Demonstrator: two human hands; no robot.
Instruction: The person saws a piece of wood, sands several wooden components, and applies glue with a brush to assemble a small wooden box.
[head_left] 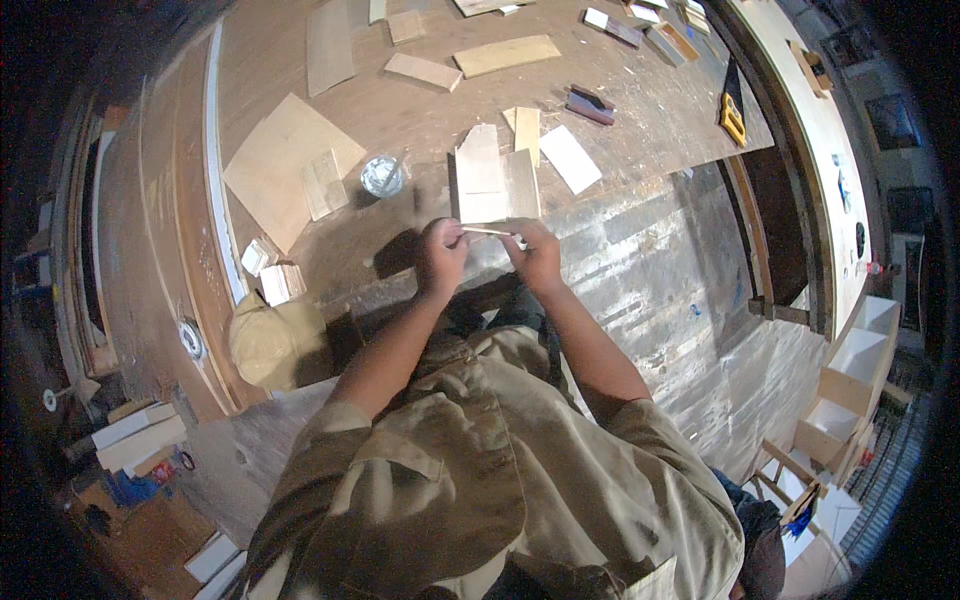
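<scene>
Between my two hands I hold a thin, pale strip (pixel 485 231), seen edge-on, probably wood. My left hand (pixel 441 258) pinches its left end, and my right hand (pixel 534 255) grips its right end. Just beyond them, thin wooden boards (pixel 481 170) lie on the workbench (pixel 420 140), one with a jagged top end. A smaller piece (pixel 522 185) overlaps on their right side. To the right of these rests a white rectangular piece (pixel 570 159). A clear container (pixel 382 176) with whitish contents stands to the left, a thin stick leaning in it.
A square plywood sheet (pixel 290 165) lies at left, with small wood blocks (pixel 281 284) near a tan rounded bundle (pixel 272 340). Farther back are loose boards (pixel 507 56), a dark sanding block (pixel 591 105) and a yellow-handled saw (pixel 733 118). Shelf-like boxes (pixel 850 370) stand at right.
</scene>
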